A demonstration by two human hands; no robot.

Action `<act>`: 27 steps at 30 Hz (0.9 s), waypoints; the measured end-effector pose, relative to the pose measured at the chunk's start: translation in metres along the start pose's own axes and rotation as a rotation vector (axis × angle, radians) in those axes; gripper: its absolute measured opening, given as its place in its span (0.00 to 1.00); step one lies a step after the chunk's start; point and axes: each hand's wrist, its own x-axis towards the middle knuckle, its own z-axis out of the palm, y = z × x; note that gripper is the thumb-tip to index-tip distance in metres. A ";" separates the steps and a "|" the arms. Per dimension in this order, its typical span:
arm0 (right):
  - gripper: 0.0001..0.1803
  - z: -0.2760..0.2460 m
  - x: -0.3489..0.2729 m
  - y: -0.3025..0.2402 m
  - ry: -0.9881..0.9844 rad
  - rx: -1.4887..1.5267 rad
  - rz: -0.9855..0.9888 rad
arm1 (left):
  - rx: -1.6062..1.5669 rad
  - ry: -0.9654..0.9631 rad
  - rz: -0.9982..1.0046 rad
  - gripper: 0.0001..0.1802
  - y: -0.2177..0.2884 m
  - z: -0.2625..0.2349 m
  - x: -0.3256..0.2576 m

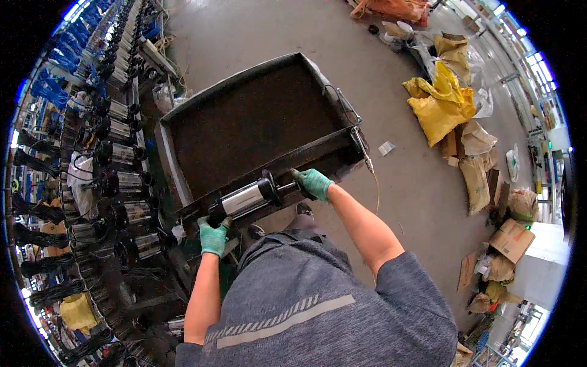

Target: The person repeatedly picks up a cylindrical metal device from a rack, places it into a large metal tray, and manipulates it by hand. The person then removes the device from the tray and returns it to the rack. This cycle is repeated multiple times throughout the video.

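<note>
Dark, rimmed table [257, 122] standing askew on a grey floor [220, 30]. Along its near edge, left of the middle: one silver cylinder with black ends [243, 200], lying aslant between two green-gloved hands. Whether it rests on the table or is held just above, I cannot tell.

Left hand [213, 237]: fingers curled about the black left end. Right hand [314, 183]: fingers closed round the thin dark stub at the other end; fingertips partly hidden.

Crowding the table's left edge: a rack of similar silver-and-black cylinders [128, 178], well over a dozen, overlapping too much for a sure count. Blue cables [49, 88] bunched beyond, one white plastic bag [81, 177] among the rows, one yellow bundle [78, 313] lower down.

At the near right corner, one metal-ended hose [369, 164] hangs over the rim and trails to the floor, close to the right forearm. One white scrap [386, 148] on the floor just past that corner.

Further right, well apart: a heap with one bright yellow sack [441, 110], several tan sacks, count unclear, and one upright cardboard box [512, 240]. One orange-red bag [397, 9] beyond the far right corner. Two dark shoes [306, 210] show below the near edge.
</note>
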 end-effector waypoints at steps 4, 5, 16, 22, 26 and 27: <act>0.27 0.016 0.024 0.018 0.099 0.143 0.008 | 0.001 0.001 0.046 0.38 -0.009 0.000 0.005; 0.26 0.017 0.024 0.016 0.091 0.171 0.039 | -0.015 0.000 0.024 0.37 -0.012 0.000 0.004; 0.24 -0.001 -0.011 -0.011 -0.197 0.598 0.272 | 0.031 0.043 0.081 0.37 -0.005 0.002 0.000; 0.21 0.007 0.026 0.003 -0.011 -0.809 -0.240 | 0.049 0.060 0.085 0.37 -0.007 0.002 0.000; 0.25 0.014 0.042 0.021 0.048 -0.627 -0.170 | 0.103 0.091 0.130 0.38 -0.013 0.003 0.001; 0.26 0.012 0.048 0.034 0.077 -0.583 -0.194 | 0.118 0.099 0.172 0.38 -0.015 0.007 0.005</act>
